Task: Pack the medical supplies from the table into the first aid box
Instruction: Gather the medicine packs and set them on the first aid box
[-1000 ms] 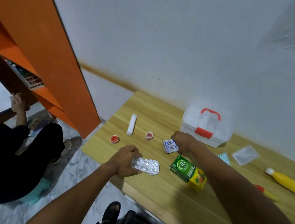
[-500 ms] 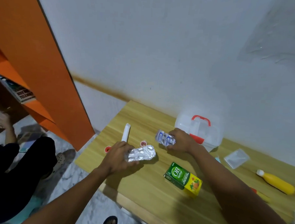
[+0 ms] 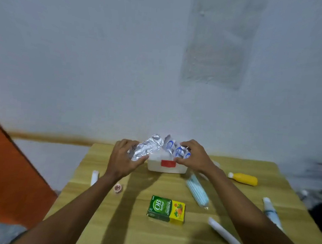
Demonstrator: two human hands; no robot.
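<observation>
The white first aid box [image 3: 166, 163] with a red latch stands at the far middle of the wooden table [image 3: 137, 231]. My left hand [image 3: 124, 160] holds a crumpled silver foil blister pack [image 3: 148, 149] just above the box's left side. My right hand [image 3: 195, 157] holds a blue-and-white blister strip [image 3: 175, 148] above the box's right side. Both packs nearly touch over the box. Whether the lid is open is hidden by my hands.
On the table lie a green and yellow OB herbal carton [image 3: 166, 208], a blue mask pack [image 3: 197, 192], a yellow bottle [image 3: 243, 179], white tubes [image 3: 224, 232] [image 3: 271, 212], a white roll [image 3: 94, 177] and a small pink-capped pot [image 3: 118, 188]. An orange panel [image 3: 12, 180] stands left.
Both hands have lifted their packs off the table and carried them to the box. The view has swung right, so the box sits straight ahead.
</observation>
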